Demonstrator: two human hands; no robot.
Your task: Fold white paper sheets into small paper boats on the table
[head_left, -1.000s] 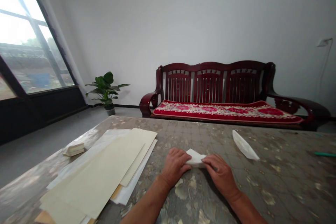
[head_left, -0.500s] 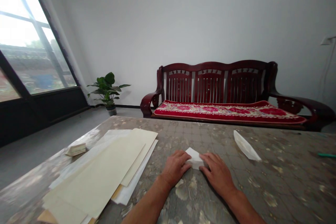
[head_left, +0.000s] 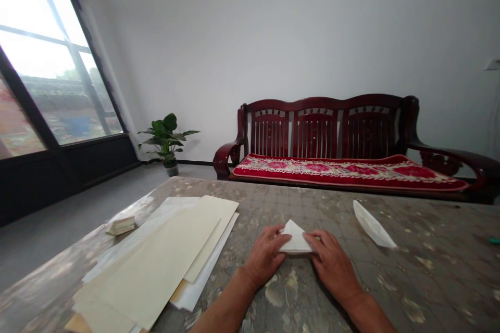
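A folded white paper triangle (head_left: 297,239) lies on the mottled grey-brown table (head_left: 425,265), its point away from me. My left hand (head_left: 265,256) holds its left side, and my right hand (head_left: 332,264) holds its right corner. A second folded white paper (head_left: 373,225) lies to the right, apart from both hands. Left of my hands is a stack of cream paper sheets (head_left: 156,255) over white sheets. A small folded paper wad (head_left: 121,226) sits beyond that stack.
A thin green object (head_left: 494,241) lies at the table's right edge. Past the far table edge stand a dark red wooden bench (head_left: 324,135) with a red floral cushion and a potted plant (head_left: 166,140). A large window (head_left: 50,62) fills the left wall.
The white paper now shows a fuller triangle, with its point farther from me. My hands sit slightly farther apart at its sides. The whole view has tilted and shifted slightly.
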